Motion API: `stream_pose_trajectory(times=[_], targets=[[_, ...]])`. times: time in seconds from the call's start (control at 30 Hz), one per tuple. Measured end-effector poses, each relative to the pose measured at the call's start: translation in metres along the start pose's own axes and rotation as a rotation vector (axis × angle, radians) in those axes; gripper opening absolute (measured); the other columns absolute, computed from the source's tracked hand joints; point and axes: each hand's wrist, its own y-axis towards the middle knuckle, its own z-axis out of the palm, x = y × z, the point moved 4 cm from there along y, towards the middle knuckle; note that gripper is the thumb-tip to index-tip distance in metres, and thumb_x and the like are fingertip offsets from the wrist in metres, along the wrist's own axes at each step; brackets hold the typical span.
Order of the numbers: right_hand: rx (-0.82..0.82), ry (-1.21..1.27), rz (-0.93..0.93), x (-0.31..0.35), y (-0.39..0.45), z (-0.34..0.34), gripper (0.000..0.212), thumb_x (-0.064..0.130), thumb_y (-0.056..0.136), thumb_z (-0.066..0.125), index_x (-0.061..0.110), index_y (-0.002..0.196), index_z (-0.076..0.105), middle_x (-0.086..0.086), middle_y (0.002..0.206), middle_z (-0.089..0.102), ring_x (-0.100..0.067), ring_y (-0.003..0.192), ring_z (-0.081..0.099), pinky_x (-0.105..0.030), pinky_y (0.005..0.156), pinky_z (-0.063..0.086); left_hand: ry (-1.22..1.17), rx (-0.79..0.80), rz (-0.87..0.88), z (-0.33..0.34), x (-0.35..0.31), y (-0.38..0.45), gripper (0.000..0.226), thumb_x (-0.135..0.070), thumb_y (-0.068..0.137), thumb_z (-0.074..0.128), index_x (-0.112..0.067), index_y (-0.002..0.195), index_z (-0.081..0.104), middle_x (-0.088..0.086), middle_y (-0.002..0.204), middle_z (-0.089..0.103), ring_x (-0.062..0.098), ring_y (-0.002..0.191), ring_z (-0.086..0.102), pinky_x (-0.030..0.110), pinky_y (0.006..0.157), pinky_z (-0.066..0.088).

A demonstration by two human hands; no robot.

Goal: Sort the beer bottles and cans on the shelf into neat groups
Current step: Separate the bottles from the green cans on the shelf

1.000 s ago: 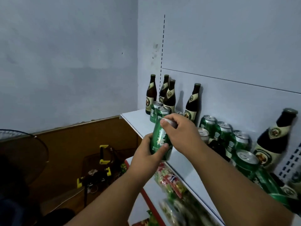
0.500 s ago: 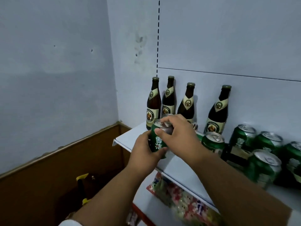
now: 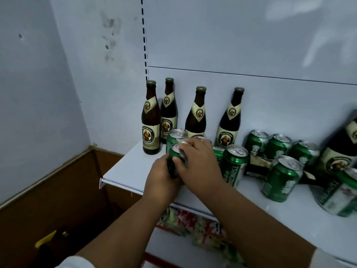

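Observation:
A green beer can (image 3: pixel 176 151) stands on the white shelf (image 3: pixel 127 171) near its left end. My left hand (image 3: pixel 161 178) grips its side from the left, and my right hand (image 3: pixel 199 163) wraps over its top and right side. A second green can (image 3: pixel 175 135) stands just behind it. Several brown beer bottles (image 3: pixel 151 120) with cream labels stand along the back wall. More green cans (image 3: pixel 234 163) stand to the right. One brown bottle (image 3: pixel 258 167) lies on its side among them.
Another upright bottle (image 3: pixel 342 151) and a tilted can (image 3: pixel 340 192) sit at the far right. Colourful snack packets (image 3: pixel 193 223) lie on the lower shelf. A brown panel (image 3: pixel 48 200) and a yellow-and-black object (image 3: pixel 46 240) are below left.
Both hands have carried the green can from above the shelf's edge down onto the shelf, in front of the other can by the bottles. The camera has moved closer and turned right.

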Motion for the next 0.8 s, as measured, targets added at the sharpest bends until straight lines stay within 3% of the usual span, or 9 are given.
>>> stream_pose_trajectory(times=[0.13,0.23,0.33,0.47,0.57,0.63,0.73,0.8], targets=[[-0.002,0.031,0.009,0.002,-0.002,-0.003,0.035,0.029,0.085,0.064,0.01,0.113,0.07,-0.009,0.117,0.062,-0.03,0.113,0.05,-0.041,0.099,0.044,0.018,-0.019,0.001,0.002,0.003,0.002,0.021,-0.028,0.076,0.07,-0.032,0.095,0.062,-0.012,0.085,0.066,0.002,0.079,0.064,0.016,0.064,0.052],[-0.092,0.089,0.002,-0.003,-0.003,-0.014,0.024,0.019,0.086,0.059,0.01,0.105,0.07,-0.007,0.109,0.061,-0.026,0.106,0.052,-0.037,0.095,0.044,0.023,-0.086,-0.002,0.007,0.011,0.0,0.053,-0.042,0.067,0.074,-0.03,0.117,0.059,-0.005,0.106,0.064,0.014,0.098,0.06,0.037,0.082,0.055],[-0.155,0.06,0.008,-0.014,0.001,-0.026,0.021,0.014,0.085,0.057,0.01,0.102,0.068,-0.006,0.105,0.061,-0.024,0.101,0.052,-0.032,0.088,0.041,0.079,-0.24,0.034,0.002,-0.003,-0.011,0.07,-0.03,0.068,0.085,-0.016,0.13,0.053,0.003,0.117,0.057,0.02,0.11,0.051,0.036,0.093,0.047],[-0.184,0.011,0.03,-0.031,0.004,-0.044,0.02,0.007,0.086,0.058,0.011,0.103,0.067,-0.006,0.106,0.06,-0.023,0.101,0.052,-0.029,0.086,0.04,0.11,-0.398,0.236,-0.001,-0.023,-0.03,0.049,-0.018,0.073,0.081,-0.011,0.114,0.056,0.005,0.109,0.055,0.019,0.101,0.051,0.032,0.09,0.046],[-0.073,-0.03,0.069,-0.053,0.01,-0.064,0.021,0.007,0.091,0.052,0.015,0.105,0.067,-0.003,0.105,0.06,-0.019,0.099,0.052,-0.029,0.084,0.042,0.071,-0.257,0.438,0.018,-0.039,-0.039,0.034,-0.017,0.079,0.07,-0.015,0.11,0.055,-0.004,0.103,0.051,0.008,0.094,0.048,0.012,0.086,0.039],[0.024,-0.016,0.143,-0.073,0.015,-0.079,0.023,0.007,0.093,0.049,0.016,0.104,0.068,-0.003,0.105,0.063,-0.017,0.094,0.056,-0.027,0.08,0.043,0.024,-0.099,0.494,0.035,-0.049,-0.039,0.029,-0.015,0.082,0.067,-0.017,0.109,0.056,-0.011,0.1,0.048,0.003,0.091,0.047,0.008,0.084,0.037],[0.133,-0.003,0.292,-0.105,0.02,-0.101,0.021,0.01,0.094,0.05,0.023,0.097,0.066,0.003,0.096,0.063,-0.013,0.079,0.056,-0.021,0.061,0.039,-0.009,0.0,0.498,0.056,-0.062,-0.03,0.031,-0.013,0.084,0.065,-0.016,0.114,0.058,-0.01,0.104,0.048,0.004,0.096,0.049,0.014,0.086,0.04],[0.269,-0.077,0.335,-0.123,0.022,-0.108,0.021,0.011,0.092,0.052,0.024,0.097,0.067,0.005,0.094,0.064,-0.013,0.083,0.057,-0.02,0.061,0.038,0.027,0.013,0.532,0.068,-0.074,-0.024,0.032,-0.015,0.084,0.062,-0.015,0.116,0.058,-0.004,0.11,0.052,0.011,0.103,0.051,0.02,0.092,0.041]])
